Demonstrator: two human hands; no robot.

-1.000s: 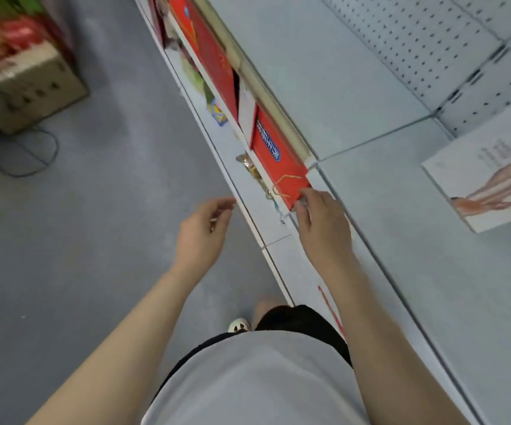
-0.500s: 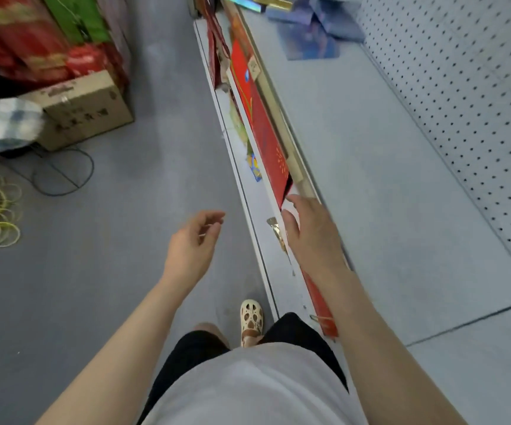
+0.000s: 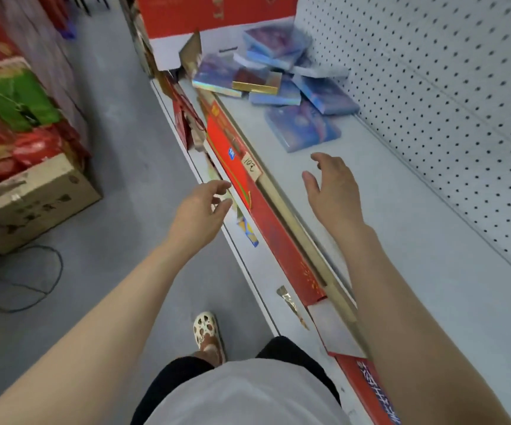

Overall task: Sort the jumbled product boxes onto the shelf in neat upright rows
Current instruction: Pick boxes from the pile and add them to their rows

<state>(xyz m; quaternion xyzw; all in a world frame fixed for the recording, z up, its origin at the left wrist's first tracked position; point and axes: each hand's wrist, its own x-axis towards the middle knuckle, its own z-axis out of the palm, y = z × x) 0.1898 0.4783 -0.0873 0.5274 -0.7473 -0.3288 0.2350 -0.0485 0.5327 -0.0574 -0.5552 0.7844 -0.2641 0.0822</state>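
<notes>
One cardboard carton on the floor at left, left hand empty with fingers loosely apart, right hand empty and spread above the shelf, roughly eight bluish boxes jumbled flat at shelf's far end.

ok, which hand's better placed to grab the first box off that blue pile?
Right. The right hand hovers open over the shelf, nearest the pile of blue boxes. The left hand is out over the aisle.
</notes>
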